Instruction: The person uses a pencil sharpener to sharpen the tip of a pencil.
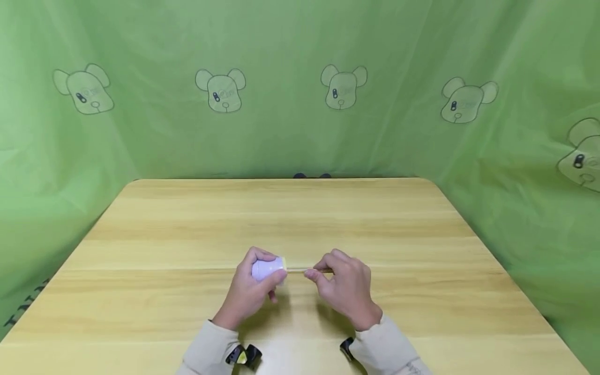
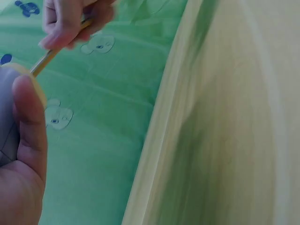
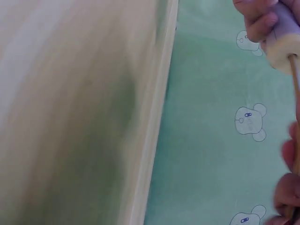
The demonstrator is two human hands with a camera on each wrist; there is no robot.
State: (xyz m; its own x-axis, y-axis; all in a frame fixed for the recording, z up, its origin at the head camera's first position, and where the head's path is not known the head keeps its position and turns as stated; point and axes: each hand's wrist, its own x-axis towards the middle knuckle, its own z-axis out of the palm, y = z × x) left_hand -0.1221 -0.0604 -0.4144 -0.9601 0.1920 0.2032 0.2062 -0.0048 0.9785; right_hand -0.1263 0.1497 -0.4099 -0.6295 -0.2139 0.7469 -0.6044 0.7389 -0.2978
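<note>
A lavender pencil sharpener (image 1: 266,268) with a cream end face is held up over the table by my left hand (image 1: 246,294), fingers and thumb wrapped round its body. From a hole in that end sticks a thin wood-coloured pencil (image 1: 296,270), lying level in the head view. My right hand (image 1: 348,286) pinches the pencil between thumb and fingers, a short way out from the sharpener. In the right wrist view the pencil (image 3: 296,77) enters the middle of the cream face. The tip inside the sharpener is hidden.
Below both hands lies a light wooden table (image 1: 300,219) with rounded far corners. A green curtain (image 1: 281,130) printed with bear heads hangs behind it and along both sides. Black wrist straps (image 1: 252,356) show at the sleeves.
</note>
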